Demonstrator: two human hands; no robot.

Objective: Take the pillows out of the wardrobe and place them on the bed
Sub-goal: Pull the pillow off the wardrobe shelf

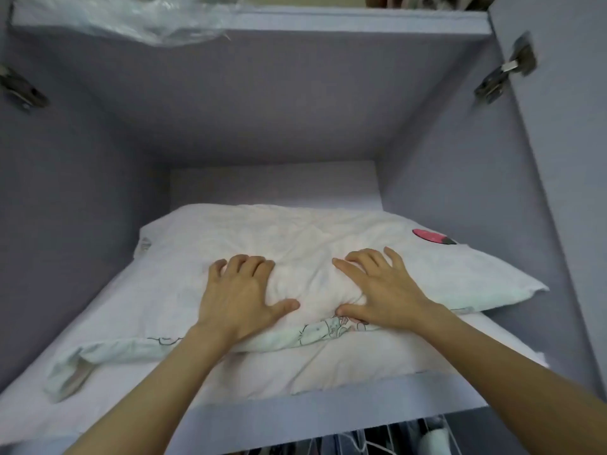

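Your left hand [241,295] and right hand [377,290] each pinch a fold of the top pillow [315,244], thumbs tucked under its front edge for pulling; it lies on a second pillow [328,362] near the wardrobe shelf [295,418] front edge

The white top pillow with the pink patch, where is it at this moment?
In the head view, the white top pillow lies on a second white pillow on the lilac wardrobe shelf, under the left hand and right hand.
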